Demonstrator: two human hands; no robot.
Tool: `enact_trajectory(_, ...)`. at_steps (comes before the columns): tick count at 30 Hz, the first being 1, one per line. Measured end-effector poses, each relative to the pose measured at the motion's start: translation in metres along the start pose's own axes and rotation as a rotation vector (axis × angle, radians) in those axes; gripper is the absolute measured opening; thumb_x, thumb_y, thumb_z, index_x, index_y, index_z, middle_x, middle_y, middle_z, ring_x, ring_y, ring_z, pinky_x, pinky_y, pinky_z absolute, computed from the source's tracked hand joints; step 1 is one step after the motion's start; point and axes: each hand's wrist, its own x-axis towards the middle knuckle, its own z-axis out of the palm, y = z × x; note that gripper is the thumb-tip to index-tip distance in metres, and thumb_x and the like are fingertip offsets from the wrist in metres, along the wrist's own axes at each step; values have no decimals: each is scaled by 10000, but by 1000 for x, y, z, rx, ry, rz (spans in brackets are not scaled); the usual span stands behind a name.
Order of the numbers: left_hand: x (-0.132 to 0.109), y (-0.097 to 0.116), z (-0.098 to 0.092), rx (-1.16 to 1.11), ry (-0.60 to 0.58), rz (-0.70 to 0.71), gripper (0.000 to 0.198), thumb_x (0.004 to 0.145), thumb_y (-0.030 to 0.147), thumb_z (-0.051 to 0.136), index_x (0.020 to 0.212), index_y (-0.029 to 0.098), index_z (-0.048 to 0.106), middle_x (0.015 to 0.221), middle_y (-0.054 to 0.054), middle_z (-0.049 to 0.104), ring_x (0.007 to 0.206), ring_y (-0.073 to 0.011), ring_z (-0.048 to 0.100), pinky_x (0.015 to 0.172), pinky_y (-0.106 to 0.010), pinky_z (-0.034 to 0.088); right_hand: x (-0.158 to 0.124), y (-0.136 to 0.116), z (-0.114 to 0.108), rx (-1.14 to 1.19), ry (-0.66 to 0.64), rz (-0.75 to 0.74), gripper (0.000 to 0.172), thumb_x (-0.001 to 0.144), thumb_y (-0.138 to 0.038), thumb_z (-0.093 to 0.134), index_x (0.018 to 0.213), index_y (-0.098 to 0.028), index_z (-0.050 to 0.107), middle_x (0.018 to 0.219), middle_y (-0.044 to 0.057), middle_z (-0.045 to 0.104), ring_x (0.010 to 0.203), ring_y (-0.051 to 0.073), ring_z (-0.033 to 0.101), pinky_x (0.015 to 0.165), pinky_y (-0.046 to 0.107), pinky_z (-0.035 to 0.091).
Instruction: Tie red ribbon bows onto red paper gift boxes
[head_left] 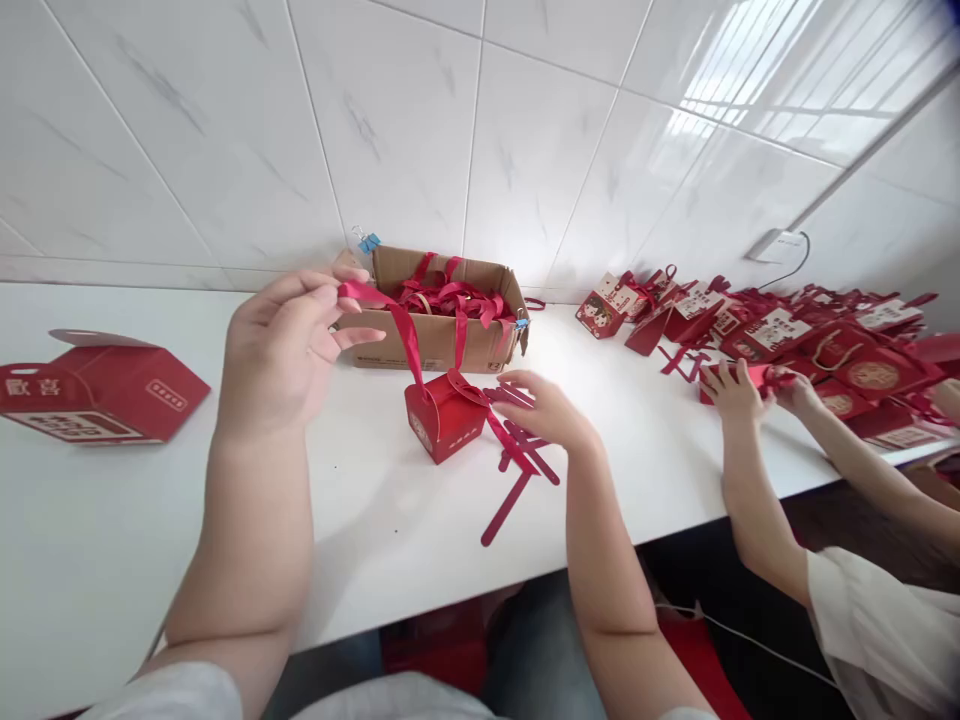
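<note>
A small red gift box [457, 425] stands on the white table in front of me, its top closed. A red ribbon [409, 340] runs from the box up to my left hand [281, 345], which pinches its end between thumb and forefinger. To the right of the box is my right hand [540, 405], its fingers stretched towards the box and nothing plainly gripped in them. Beneath it, the ribbon's other end trails over several dark red strips [506, 510] on the table.
Behind the box stands an open cardboard carton [420, 345] of red ribbons, with blue clips on it. A larger red box [142, 395] lies at the left. Many finished red boxes [840, 350] crowd the right, where another person's hands [739, 395] hold a red box.
</note>
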Motion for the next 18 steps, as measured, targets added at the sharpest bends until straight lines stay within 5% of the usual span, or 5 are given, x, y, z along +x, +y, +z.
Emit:
enact_trajectory(3,3,0,0,-104,-29,-165,188,842,143,503,733,150,655,947,-68,706,950,-220,659,524,-220,551,-8,27,33,4,-61,8,630,744,-319,679,1330,-241,463,1340,100,538,1224,265,516,1007,436,440)
enact_trajectory(8,9,12,8,-303,3,-380,213,867,155,451,739,115,617,754,-44,671,795,-171,687,561,-183,528,-25,33,61,68,42,-39,260,852,-240,489,1081,-211,609,890,49,677,826,202,626,754,348,520)
enact_trajectory(11,13,29,20,-240,-92,-372,189,859,144,454,719,118,579,701,-29,630,757,-158,674,624,-210,526,-39,25,55,72,49,-50,197,861,-255,462,875,-191,648,735,26,639,687,175,599,679,328,509)
enact_trajectory(14,17,48,34,-104,-219,-329,192,877,155,428,734,117,550,710,-30,602,760,-146,646,750,-275,516,-52,17,42,120,71,-41,238,864,-294,488,1025,-192,632,727,17,632,595,146,597,617,302,508)
enact_trajectory(18,24,65,42,36,-243,-309,189,896,149,403,738,113,502,696,-7,548,711,-100,577,927,-391,439,-65,3,21,247,144,-68,295,828,-318,563,1103,-213,573,781,14,644,578,125,609,617,293,527)
